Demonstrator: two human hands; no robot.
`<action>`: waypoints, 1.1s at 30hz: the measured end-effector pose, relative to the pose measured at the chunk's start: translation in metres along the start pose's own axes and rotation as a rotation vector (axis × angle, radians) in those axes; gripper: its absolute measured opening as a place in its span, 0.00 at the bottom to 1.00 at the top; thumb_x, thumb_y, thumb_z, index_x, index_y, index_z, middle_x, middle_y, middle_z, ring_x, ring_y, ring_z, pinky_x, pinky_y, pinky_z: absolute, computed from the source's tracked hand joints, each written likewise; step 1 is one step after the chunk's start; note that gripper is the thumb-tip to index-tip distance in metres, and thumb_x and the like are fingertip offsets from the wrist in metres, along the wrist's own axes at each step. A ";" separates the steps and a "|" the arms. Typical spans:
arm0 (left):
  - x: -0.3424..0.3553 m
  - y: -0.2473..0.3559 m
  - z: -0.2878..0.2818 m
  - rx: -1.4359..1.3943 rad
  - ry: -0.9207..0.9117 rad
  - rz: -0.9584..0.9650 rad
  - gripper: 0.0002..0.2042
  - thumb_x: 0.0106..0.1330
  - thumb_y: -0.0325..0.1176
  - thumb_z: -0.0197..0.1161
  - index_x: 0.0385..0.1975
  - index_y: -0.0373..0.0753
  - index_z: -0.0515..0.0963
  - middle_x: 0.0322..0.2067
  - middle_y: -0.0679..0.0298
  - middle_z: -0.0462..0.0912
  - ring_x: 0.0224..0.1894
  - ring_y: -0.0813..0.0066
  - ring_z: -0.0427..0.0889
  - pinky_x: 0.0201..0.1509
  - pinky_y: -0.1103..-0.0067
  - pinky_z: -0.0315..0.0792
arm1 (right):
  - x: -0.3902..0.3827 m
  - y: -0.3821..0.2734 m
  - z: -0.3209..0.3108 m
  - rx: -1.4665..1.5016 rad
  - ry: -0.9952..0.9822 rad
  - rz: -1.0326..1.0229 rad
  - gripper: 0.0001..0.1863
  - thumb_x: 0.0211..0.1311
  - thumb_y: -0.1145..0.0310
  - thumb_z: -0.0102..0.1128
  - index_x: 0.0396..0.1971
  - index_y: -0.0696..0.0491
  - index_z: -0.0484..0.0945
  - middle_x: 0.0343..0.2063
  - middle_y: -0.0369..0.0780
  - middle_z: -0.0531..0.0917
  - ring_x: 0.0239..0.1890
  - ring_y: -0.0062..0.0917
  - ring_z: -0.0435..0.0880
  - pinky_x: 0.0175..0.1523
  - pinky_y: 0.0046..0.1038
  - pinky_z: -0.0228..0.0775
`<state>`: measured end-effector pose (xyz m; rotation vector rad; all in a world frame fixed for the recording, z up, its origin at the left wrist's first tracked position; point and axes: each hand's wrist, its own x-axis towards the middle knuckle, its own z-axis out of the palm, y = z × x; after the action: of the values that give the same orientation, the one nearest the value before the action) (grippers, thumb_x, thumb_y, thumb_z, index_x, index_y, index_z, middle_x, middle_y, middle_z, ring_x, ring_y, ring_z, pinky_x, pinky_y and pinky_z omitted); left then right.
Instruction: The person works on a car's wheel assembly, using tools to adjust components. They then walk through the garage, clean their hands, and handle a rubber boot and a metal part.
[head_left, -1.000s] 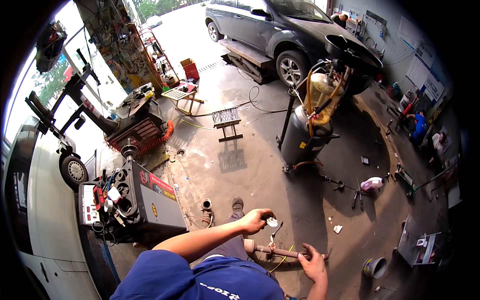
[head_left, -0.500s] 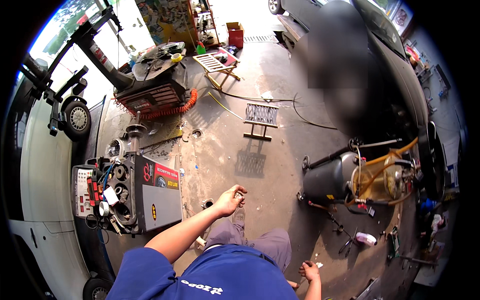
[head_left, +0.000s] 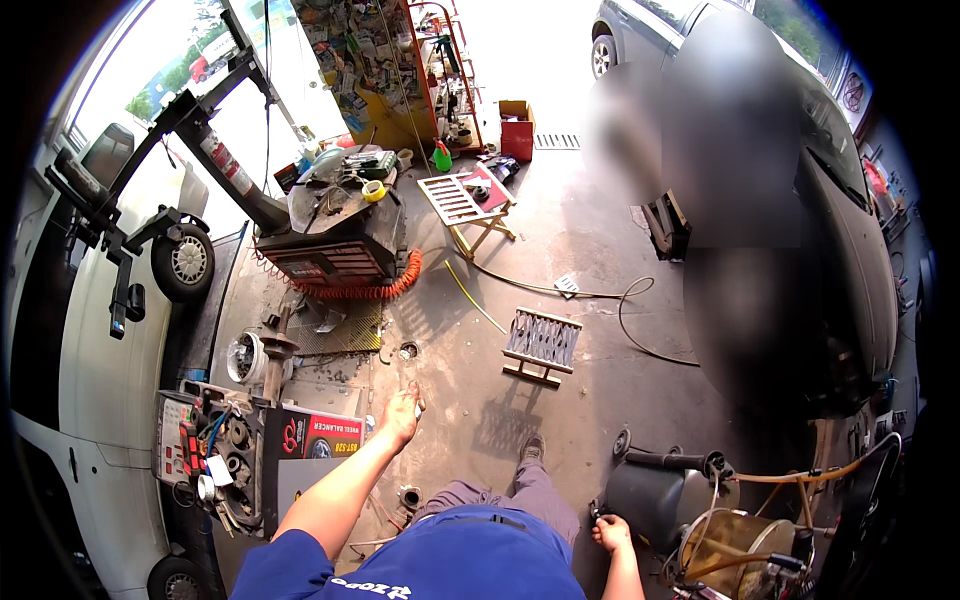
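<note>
I note my left hand (head_left: pixel 401 420) just right of the grey machine (head_left: pixel 303 472), my right hand (head_left: pixel 611 533) curled near the black tank (head_left: pixel 655 502) (whether either grips anything, I cannot tell).

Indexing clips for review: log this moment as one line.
left hand: out front, contents unclear | right hand: curled, nearest dark tank | low mesh-topped stool: on floor ahead

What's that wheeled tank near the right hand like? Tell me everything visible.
The wheeled tank is dark and metal-looking, with small wheels, an amber-tinged see-through chamber and orange-brown hoses. It stands on the floor at the picture's lower right. The right hand appears beside it; whether they touch cannot be told.
</note>
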<state>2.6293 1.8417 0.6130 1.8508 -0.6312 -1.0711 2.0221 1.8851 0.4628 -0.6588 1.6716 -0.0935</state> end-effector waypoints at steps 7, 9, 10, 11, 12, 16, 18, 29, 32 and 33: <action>0.104 0.067 -0.027 -0.040 0.037 0.108 0.17 0.83 0.43 0.49 0.35 0.41 0.79 0.26 0.69 0.77 0.23 0.81 0.70 0.28 0.81 0.64 | 0.105 -0.281 -0.001 -0.178 -0.002 -0.175 0.16 0.76 0.67 0.60 0.58 0.58 0.79 0.33 0.39 0.87 0.24 0.21 0.84 0.29 0.25 0.78; 0.139 0.080 -0.037 0.055 0.099 0.074 0.08 0.75 0.33 0.52 0.42 0.39 0.77 0.31 0.66 0.80 0.32 0.78 0.79 0.37 0.79 0.72 | 0.130 -0.350 0.012 -0.312 0.008 -0.261 0.17 0.74 0.67 0.60 0.57 0.59 0.80 0.32 0.39 0.88 0.25 0.21 0.85 0.29 0.25 0.77; 0.157 0.082 -0.044 0.162 0.134 0.140 0.07 0.73 0.31 0.54 0.44 0.37 0.77 0.33 0.64 0.81 0.35 0.76 0.81 0.41 0.77 0.74 | 0.142 -0.384 0.024 -0.341 0.018 -0.285 0.16 0.74 0.67 0.60 0.56 0.59 0.81 0.32 0.39 0.88 0.26 0.21 0.86 0.30 0.26 0.77; 0.175 0.083 -0.049 0.267 0.164 0.201 0.07 0.72 0.28 0.56 0.45 0.36 0.76 0.35 0.62 0.82 0.38 0.73 0.83 0.46 0.76 0.77 | 0.154 -0.414 0.033 -0.373 0.032 -0.304 0.16 0.74 0.66 0.60 0.55 0.59 0.81 0.32 0.39 0.88 0.26 0.22 0.86 0.30 0.26 0.78; 0.197 0.084 -0.053 0.278 0.200 0.163 0.09 0.70 0.24 0.57 0.47 0.35 0.78 0.39 0.56 0.84 0.45 0.65 0.85 0.54 0.70 0.78 | 0.165 -0.443 0.046 -0.357 0.019 -0.320 0.16 0.74 0.66 0.61 0.55 0.59 0.81 0.32 0.39 0.88 0.26 0.22 0.87 0.30 0.26 0.78; 0.284 0.099 -0.087 0.595 0.171 0.160 0.07 0.69 0.24 0.60 0.43 0.36 0.83 0.45 0.50 0.86 0.51 0.54 0.85 0.58 0.66 0.77 | 0.194 -0.544 0.109 -0.375 0.011 -0.313 0.17 0.73 0.65 0.62 0.55 0.59 0.81 0.34 0.41 0.89 0.28 0.23 0.88 0.31 0.26 0.79; 0.334 0.099 -0.106 0.548 0.092 0.145 0.08 0.70 0.24 0.59 0.44 0.37 0.83 0.46 0.50 0.86 0.52 0.53 0.84 0.59 0.65 0.77 | 0.206 -0.590 0.143 -0.381 -0.011 -0.273 0.17 0.73 0.65 0.63 0.55 0.59 0.81 0.34 0.41 0.89 0.29 0.24 0.88 0.33 0.26 0.79; 0.550 0.175 -0.145 0.468 -0.080 -0.033 0.10 0.79 0.34 0.54 0.45 0.37 0.82 0.37 0.53 0.86 0.41 0.61 0.85 0.50 0.69 0.76 | 0.257 -0.872 0.289 -0.729 -0.104 -0.374 0.20 0.70 0.61 0.63 0.55 0.58 0.84 0.36 0.43 0.91 0.36 0.24 0.92 0.45 0.30 0.83; 0.587 0.191 -0.146 0.536 -0.036 -0.239 0.15 0.78 0.44 0.59 0.46 0.38 0.81 0.36 0.51 0.88 0.42 0.56 0.88 0.50 0.67 0.78 | 0.343 -0.938 0.320 -0.775 -0.139 -0.410 0.21 0.70 0.61 0.64 0.56 0.58 0.83 0.37 0.45 0.92 0.35 0.26 0.92 0.46 0.32 0.84; 0.600 0.200 -0.146 0.532 -0.048 -0.276 0.14 0.77 0.43 0.60 0.47 0.38 0.81 0.35 0.53 0.87 0.41 0.63 0.87 0.48 0.69 0.78 | 0.380 -0.960 0.333 -0.783 -0.155 -0.377 0.21 0.70 0.60 0.64 0.57 0.58 0.83 0.37 0.45 0.92 0.34 0.26 0.92 0.46 0.31 0.84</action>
<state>3.0549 1.3536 0.5718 2.4323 -0.7565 -1.2078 2.6590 1.0077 0.4531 -1.5248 1.3878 0.3552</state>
